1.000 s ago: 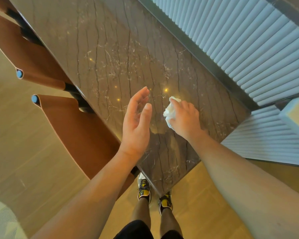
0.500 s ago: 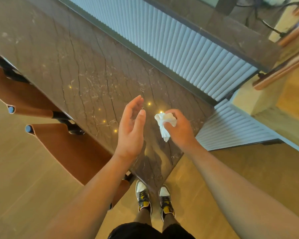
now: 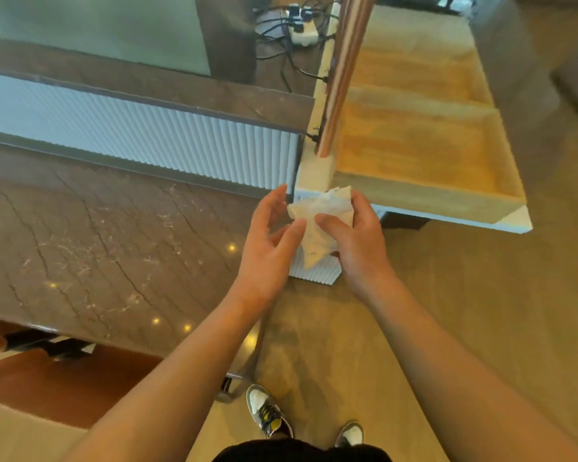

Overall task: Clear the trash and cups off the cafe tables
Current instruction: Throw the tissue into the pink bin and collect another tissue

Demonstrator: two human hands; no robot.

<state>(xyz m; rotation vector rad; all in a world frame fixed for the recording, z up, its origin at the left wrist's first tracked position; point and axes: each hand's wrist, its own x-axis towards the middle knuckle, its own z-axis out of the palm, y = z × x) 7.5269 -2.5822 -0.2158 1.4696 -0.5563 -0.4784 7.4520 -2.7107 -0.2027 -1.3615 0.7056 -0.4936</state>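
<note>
Crumpled napkin (image 3: pixel 317 213) is held in the air just past the marble table (image 3: pixel 97 245) end, between both hands. It is gripped by the right hand (image 3: pixel 354 245), while the loosely spread left hand (image 3: pixel 267 251) is touched to its left edge. Its tail is pointed toward the body.

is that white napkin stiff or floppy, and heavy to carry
Probably floppy: the napkin is crumpled and a corner hangs down beside the right hand. Likely very light, as a thumb-and-finger pinch holds it.

Black shorts (image 3: pixel 301 453), grey-white sneakers (image 3: pixel 269 411) with yellow
</note>
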